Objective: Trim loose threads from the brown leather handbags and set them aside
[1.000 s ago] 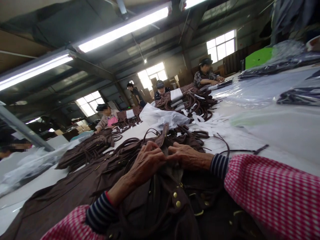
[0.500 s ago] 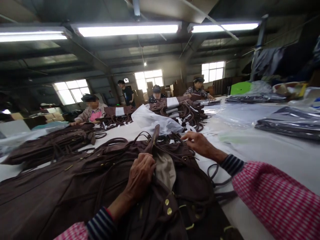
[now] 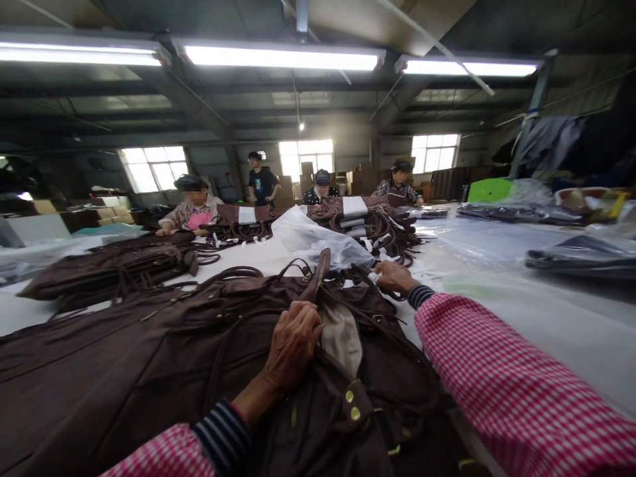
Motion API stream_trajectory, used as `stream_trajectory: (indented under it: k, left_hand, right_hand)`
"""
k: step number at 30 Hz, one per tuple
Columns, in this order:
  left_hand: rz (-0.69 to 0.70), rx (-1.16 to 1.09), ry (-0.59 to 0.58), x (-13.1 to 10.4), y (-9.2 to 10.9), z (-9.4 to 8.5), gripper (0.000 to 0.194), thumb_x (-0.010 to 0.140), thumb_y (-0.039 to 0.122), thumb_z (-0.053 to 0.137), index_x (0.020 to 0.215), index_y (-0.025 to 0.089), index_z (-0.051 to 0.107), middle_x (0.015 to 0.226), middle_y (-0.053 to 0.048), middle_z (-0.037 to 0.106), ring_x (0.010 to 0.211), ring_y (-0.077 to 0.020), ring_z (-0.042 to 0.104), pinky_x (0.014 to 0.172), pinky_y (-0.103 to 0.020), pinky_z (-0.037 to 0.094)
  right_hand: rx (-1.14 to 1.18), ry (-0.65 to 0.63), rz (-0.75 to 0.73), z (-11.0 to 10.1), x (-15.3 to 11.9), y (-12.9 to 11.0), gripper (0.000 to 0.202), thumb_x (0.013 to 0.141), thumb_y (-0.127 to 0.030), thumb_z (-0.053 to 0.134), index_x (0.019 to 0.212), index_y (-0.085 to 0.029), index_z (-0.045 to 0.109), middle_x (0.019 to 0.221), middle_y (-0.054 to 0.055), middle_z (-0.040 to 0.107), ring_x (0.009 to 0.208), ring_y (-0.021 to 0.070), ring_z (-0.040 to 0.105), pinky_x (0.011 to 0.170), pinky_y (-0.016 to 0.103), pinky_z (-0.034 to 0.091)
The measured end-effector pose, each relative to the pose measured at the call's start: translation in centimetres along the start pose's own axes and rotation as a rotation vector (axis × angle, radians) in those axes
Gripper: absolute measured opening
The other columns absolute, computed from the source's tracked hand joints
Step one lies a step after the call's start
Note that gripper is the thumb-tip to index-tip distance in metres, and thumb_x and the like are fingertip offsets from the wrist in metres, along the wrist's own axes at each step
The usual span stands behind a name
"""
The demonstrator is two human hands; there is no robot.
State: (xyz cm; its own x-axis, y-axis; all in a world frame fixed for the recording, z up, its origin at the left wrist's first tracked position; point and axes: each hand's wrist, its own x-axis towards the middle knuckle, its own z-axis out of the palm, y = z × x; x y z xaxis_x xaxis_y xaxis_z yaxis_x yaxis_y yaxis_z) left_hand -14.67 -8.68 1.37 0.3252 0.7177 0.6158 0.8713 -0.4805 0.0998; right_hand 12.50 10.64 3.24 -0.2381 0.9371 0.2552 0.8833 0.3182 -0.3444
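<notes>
White tabletop [image 3: 248,260] carries the work, its near edge buried under brown bags, spread flat, perhaps so the uppermost bag [image 3: 283,430] lies within easy reach. Toward the far edge sits a bundle [image 3: 397,232], its handles hanging to the near side; a white band [image 3: 354,207] lies across it, presumably holding the stack together. Crumpled plastic [image 3: 318,238] rests between bundle and bag.

The left hand [image 3: 295,344] is closed on the bag's mouth, which likely steadies it; pale lining [image 3: 342,334] shows in the gap beside the knuckles. The right hand [image 3: 395,277] stretches past the bag, fingers bent at the straps; whether it grips one I cannot tell, the fingertips being small and dark. Brass studs [image 3: 354,413] dot a strap toward the near edge.
</notes>
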Motion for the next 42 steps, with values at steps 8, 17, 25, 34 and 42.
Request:
stream_trajectory:
  k: [8, 17, 25, 34, 42]
  left_hand:
    - [0.029, 0.032, -0.006, 0.3, -0.1, 0.1, 0.008, 0.094, 0.018, 0.057, 0.087, 0.019, 0.054, 0.106, -0.008, 0.065, 0.11, -0.0252, 0.054, 0.086, -0.039, 0.042]
    - [0.062, 0.044, 0.005, 0.9, -0.3, 0.1, 0.008, 0.093, 0.022, 0.055, 0.086, 0.02, 0.055, 0.106, -0.01, 0.066, 0.11, -0.028, 0.055, 0.083, -0.04, 0.043]
    - [0.066, 0.029, 0.012, 1.1, -0.6, 0.1, 0.011, 0.093, 0.027, 0.052, 0.085, 0.021, 0.056, 0.106, -0.01, 0.068, 0.113, -0.0279, 0.056, 0.085, -0.04, 0.044]
    - [0.071, 0.036, 0.004, 1.0, -1.1, 0.4, 0.015, 0.094, 0.031, 0.05, 0.085, 0.021, 0.056, 0.107, -0.009, 0.067, 0.112, -0.0277, 0.057, 0.084, -0.04, 0.044]
    - [0.054, 0.024, -0.02, 0.8, -0.5, 0.1, 0.013, 0.096, 0.026, 0.052, 0.086, 0.02, 0.058, 0.106, -0.009, 0.067, 0.114, -0.0267, 0.055, 0.087, -0.04, 0.043]
  right_hand:
    - [0.377, 0.271, 0.195, -8.8, -1.4, -1.2, 0.022, 0.076, -0.028, 0.063, 0.092, -0.014, 0.067, 0.084, 0.006, 0.068, 0.075, 0.017, 0.062, 0.06, 0.025, 0.046]
    - [0.696, -0.016, 0.223, -7.9, -13.3, -2.7, 0.021, 0.065, -0.019, 0.071, 0.083, -0.016, 0.061, 0.061, -0.005, 0.054, 0.054, 0.0095, 0.05, 0.044, 0.018, 0.033]
    - [0.454, -0.125, -0.004, -8.4, -18.3, 2.3, 0.013, 0.077, -0.021, 0.062, 0.086, -0.015, 0.07, 0.076, 0.002, 0.067, 0.066, 0.0144, 0.059, 0.058, 0.025, 0.044]
    - [-0.141, -0.278, -0.395, -8.3, -22.2, 5.0, 0.024, 0.082, -0.004, 0.053, 0.088, -0.019, 0.071, 0.105, 0.006, 0.066, 0.083, 0.0157, 0.062, 0.07, 0.026, 0.041]
    - [0.388, -0.014, -0.255, -8.1, -19.5, 5.2, 0.017, 0.087, -0.034, 0.067, 0.085, -0.019, 0.076, 0.082, 0.005, 0.074, 0.076, 0.0183, 0.066, 0.072, 0.029, 0.05]
